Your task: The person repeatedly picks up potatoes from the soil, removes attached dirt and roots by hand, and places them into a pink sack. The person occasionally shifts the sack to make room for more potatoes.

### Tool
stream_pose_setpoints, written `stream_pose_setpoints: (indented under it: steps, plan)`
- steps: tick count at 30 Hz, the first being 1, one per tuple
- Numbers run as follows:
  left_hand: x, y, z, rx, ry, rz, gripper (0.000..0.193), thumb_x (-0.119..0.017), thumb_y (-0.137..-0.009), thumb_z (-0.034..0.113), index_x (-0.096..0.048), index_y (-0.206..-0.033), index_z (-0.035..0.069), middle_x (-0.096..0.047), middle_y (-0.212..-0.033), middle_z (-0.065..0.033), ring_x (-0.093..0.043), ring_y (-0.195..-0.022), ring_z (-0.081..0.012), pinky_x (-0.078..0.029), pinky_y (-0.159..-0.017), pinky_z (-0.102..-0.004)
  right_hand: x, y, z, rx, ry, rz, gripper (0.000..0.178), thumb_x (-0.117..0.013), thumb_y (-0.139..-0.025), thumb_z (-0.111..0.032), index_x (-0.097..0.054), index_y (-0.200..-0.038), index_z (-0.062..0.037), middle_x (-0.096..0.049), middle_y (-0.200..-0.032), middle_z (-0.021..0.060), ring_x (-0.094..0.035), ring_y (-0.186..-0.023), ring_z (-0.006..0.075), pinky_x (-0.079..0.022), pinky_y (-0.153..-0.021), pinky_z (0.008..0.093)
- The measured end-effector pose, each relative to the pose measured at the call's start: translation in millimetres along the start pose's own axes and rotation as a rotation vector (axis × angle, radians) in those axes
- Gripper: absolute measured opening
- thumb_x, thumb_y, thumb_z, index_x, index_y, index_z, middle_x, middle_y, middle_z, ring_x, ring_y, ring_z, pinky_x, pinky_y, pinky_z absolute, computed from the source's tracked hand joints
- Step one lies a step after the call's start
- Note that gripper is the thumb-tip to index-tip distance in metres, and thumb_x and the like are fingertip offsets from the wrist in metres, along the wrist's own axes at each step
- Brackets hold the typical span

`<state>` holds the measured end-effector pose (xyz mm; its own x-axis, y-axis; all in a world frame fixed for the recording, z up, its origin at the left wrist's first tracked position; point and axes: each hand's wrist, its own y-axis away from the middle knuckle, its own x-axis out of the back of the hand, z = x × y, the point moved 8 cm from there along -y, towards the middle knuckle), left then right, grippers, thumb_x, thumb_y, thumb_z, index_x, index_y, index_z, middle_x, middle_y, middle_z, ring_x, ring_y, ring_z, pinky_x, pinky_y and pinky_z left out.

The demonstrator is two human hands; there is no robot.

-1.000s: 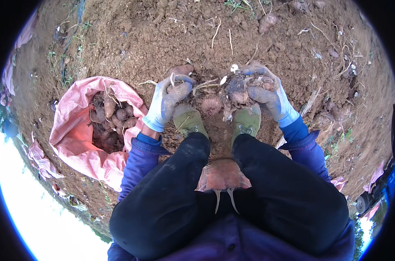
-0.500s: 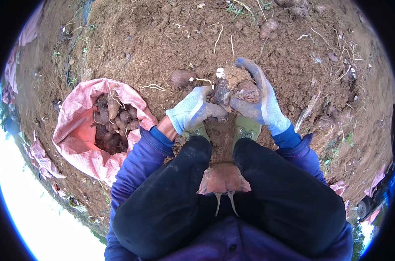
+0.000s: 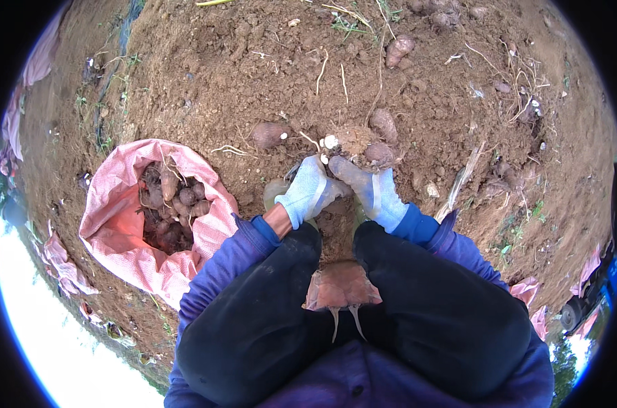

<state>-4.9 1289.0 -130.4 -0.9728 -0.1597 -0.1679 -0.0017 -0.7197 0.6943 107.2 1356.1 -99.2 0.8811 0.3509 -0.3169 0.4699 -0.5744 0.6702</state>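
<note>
Between my boots and just above the soil, my left hand (image 3: 310, 192) and my right hand (image 3: 368, 189), both in soiled light blue gloves, come together at a dirt-caked taro clump (image 3: 352, 141). Both hands are closed on its near side, with the thumbs and part of the clump hidden. A pale round end (image 3: 331, 141) shows at the clump's left. One brown taro corm (image 3: 379, 153) sits just beyond my right fingers, and another corm (image 3: 384, 125) lies on the soil behind it. To the left, a loose taro corm (image 3: 269, 134) rests on the ground.
An open pink woven sack (image 3: 108, 211) at the left holds several taro corms (image 3: 169, 182). More corms (image 3: 399, 50) and pale roots (image 3: 322, 71) lie scattered on the brown soil. A dry stalk (image 3: 462, 178) is at the right. A wheeled blue vehicle (image 3: 572, 313) stands at the far right.
My right hand has moved left and inward, beside my left hand. The corm it was around now sits uncovered beyond its fingers. The whole view has shifted slightly.
</note>
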Motion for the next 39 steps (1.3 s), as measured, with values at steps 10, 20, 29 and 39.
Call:
stream_pose_setpoints:
  steps: [10, 20, 29, 39]
  plan:
    - [3, 13, -3, -0.130, -0.542, 0.193, 0.047, -0.088, -0.079, 0.032, -0.072, -0.096, -0.008, -0.073, -0.085, -0.0233, -0.074, -0.080, -0.0380, -0.057, -0.069, -0.0490, 4, -16, 11, -0.075, 0.029, -0.076, 0.037, -0.083, -0.096, -0.026, -0.077, -0.124, -0.0021, -0.078, -0.114, 0.0057, -0.072, -0.097, 0.0120, -0.059, -0.082, 0.0321]
    - [11, 22, 26, -0.254, -1.255, -0.050, 0.079, -0.087, -0.077, 0.055, -0.066, -0.131, 0.002, -0.071, -0.118, -0.0234, -0.070, -0.109, -0.0418, -0.057, -0.089, -0.0494, 7, -21, -25, 0.066, 0.453, -0.466, 0.056, -0.070, -0.107, -0.036, -0.062, -0.145, 0.0033, -0.072, -0.135, 0.0151, -0.069, -0.126, 0.0247, -0.052, -0.111, 0.0350]
    - [43, 23, 78, -0.334, -0.218, 0.182, 0.073, -0.085, -0.087, 0.012, -0.055, -0.153, 0.005, -0.064, -0.139, -0.0115, -0.062, -0.126, -0.0192, -0.052, -0.109, -0.0354, -24, 2, -75, 0.660, 1.135, -0.190, 0.093, -0.091, -0.078, -0.025, -0.045, -0.155, 0.0001, -0.053, -0.148, 0.0279, -0.055, -0.134, 0.0478, -0.047, -0.113, 0.0549]
    - [31, 25, 58, -0.254, -0.103, 0.296, 0.028, -0.063, -0.107, 0.016, -0.063, -0.132, 0.003, -0.064, -0.118, -0.0086, -0.059, -0.104, -0.0144, -0.051, -0.091, -0.0324, -15, -18, -23, 0.160, 0.306, -0.251, 0.094, -0.086, -0.093, -0.014, -0.028, -0.167, -0.0046, -0.051, -0.149, 0.0165, -0.061, -0.131, 0.0209, -0.056, -0.107, 0.0364]
